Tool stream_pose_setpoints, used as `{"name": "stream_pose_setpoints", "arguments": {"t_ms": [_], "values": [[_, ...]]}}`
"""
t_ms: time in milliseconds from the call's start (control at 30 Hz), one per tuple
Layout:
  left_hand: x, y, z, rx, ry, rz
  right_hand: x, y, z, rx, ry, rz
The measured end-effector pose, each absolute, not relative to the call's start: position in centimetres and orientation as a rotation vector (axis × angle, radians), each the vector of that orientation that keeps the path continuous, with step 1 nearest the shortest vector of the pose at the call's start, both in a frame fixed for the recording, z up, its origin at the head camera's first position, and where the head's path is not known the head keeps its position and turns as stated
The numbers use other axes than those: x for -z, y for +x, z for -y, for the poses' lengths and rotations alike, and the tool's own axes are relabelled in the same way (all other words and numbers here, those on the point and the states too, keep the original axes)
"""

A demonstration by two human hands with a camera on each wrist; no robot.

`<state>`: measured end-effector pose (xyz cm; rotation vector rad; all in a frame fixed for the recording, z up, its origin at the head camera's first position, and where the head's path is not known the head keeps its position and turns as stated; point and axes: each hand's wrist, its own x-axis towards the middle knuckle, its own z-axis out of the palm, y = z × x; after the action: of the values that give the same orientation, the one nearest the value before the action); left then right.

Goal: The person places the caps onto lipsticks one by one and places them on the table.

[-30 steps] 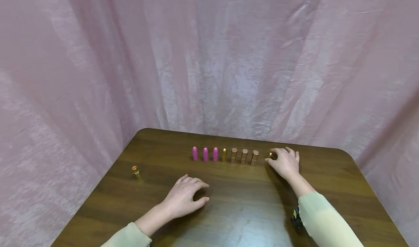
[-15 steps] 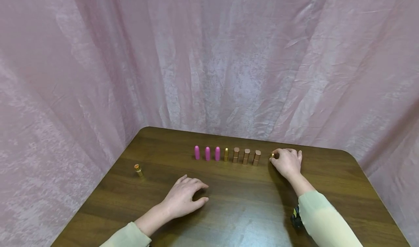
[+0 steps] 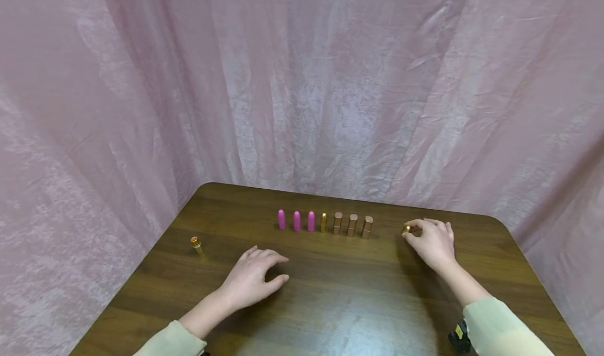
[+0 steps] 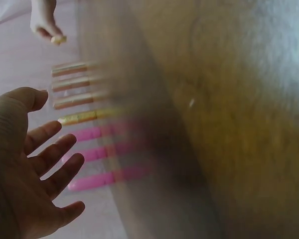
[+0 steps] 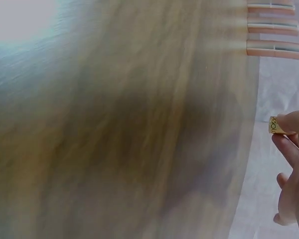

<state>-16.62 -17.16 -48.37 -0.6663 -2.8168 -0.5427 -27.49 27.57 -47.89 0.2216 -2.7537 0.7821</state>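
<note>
My right hand [image 3: 434,243] pinches a gold lipstick tube [image 3: 406,229] between thumb and fingertips, right of the row. In the right wrist view the tube's lettered end [image 5: 273,125] pokes out below the thumb, seemingly above the tabletop; the fingers hide the rest. The left hand [image 3: 250,277] holds nothing, with thumb and fingers spread apart, nearer than the row. Upright in that row stand pink lipstick tubes [image 3: 297,221], one gold lipstick tube [image 3: 323,223] and rose-gold lipstick tubes [image 3: 352,225]. Off to the left stands another gold tube [image 3: 196,246] with an orange-looking top.
Everything stands on a dark brown wooden table [image 3: 340,288] with rounded far corners. Behind the table's far edge hangs a pink curtain [image 3: 321,94]. A dark device [image 3: 460,337] is strapped at the right sleeve.
My right hand has closed its pinch on the gold lipstick tube and carried it rightward, away from the row. The left hand has shifted slightly left.
</note>
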Motion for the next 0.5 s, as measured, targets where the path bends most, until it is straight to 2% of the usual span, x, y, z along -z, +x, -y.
{"name": "stream_pose_setpoints", "arguments": {"t_ms": [500], "values": [[44.7, -16.9, 21.0, 0.58, -0.502, 2.712, 46.2, -21.9, -30.6, -1.224, 0.087, 2.768]]}}
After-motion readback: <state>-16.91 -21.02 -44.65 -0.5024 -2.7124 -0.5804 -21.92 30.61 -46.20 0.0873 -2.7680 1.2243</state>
